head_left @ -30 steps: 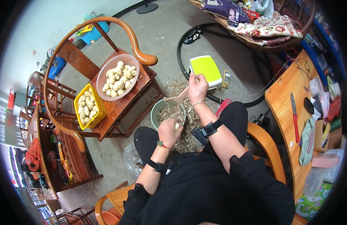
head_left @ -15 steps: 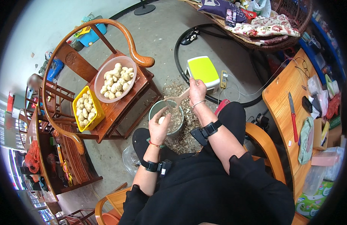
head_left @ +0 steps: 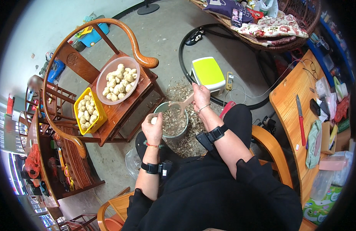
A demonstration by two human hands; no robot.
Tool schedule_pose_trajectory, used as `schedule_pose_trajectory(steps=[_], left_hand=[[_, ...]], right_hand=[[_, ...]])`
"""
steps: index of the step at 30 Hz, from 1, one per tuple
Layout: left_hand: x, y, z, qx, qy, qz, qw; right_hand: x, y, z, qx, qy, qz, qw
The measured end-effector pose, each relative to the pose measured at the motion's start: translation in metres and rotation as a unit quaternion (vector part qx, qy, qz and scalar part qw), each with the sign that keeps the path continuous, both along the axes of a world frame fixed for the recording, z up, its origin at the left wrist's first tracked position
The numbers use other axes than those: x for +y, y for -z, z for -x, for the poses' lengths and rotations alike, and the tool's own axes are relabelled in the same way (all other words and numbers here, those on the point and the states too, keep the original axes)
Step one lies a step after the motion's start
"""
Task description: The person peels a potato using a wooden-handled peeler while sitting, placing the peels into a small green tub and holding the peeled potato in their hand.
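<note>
My left hand [head_left: 152, 133] is closed on a pale, round mushroom [head_left: 153, 120], held just left of a grey-green bucket [head_left: 175, 137]. Brown and whitish trimmings lie inside that bucket. With my right hand [head_left: 201, 96] I grip the handle of a beige, Y-shaped peeler [head_left: 183, 104]; its forked head is over the bucket, apart from the mushroom. On the wooden chair [head_left: 117, 114] to the left, a pinkish plastic bowl [head_left: 102, 89] and a yellow basket [head_left: 80, 122] both hold several pale mushrooms.
Trimmings [head_left: 182, 90] are scattered on the floor around the bucket. Beyond it stand a green-topped stool [head_left: 208, 71] and a black hose [head_left: 182, 52]. At right, a wooden table [head_left: 285, 98] carries a red-handled knife [head_left: 302, 125]. A clear plastic bag [head_left: 133, 163] lies by my left knee.
My left hand has moved left with the mushroom, away from over the bucket and the peeler. My right hand has shifted only slightly, still holding the peeler.
</note>
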State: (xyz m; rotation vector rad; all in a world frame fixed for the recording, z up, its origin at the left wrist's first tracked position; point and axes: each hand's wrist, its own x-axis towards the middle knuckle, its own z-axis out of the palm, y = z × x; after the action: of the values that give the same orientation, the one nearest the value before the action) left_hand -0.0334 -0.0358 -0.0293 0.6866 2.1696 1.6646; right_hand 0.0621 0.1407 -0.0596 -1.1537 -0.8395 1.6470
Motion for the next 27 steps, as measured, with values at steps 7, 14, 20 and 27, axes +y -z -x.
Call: schedule_pose_trajectory(steps=[7,14,20,27], left_hand=[[-0.003,-0.021,-0.025,0.253,0.134,-0.007,0.958],[0.0,-0.006,-0.025,0.348,0.115,0.027,0.93],[0.0,-0.006,-0.004,0.201,0.057,-0.051,0.977],[-0.007,0.014,0.008,0.168,0.056,0.057,0.982]], right_hand=[[0.003,0.004,0.005,-0.043,0.051,-0.102,0.993],[-0.003,0.006,0.007,-0.092,0.029,-0.118,0.988],[-0.008,0.005,-0.003,-0.157,0.024,-0.177,0.971],[-0.009,0.001,-0.006,-0.035,0.018,-0.031,0.999]])
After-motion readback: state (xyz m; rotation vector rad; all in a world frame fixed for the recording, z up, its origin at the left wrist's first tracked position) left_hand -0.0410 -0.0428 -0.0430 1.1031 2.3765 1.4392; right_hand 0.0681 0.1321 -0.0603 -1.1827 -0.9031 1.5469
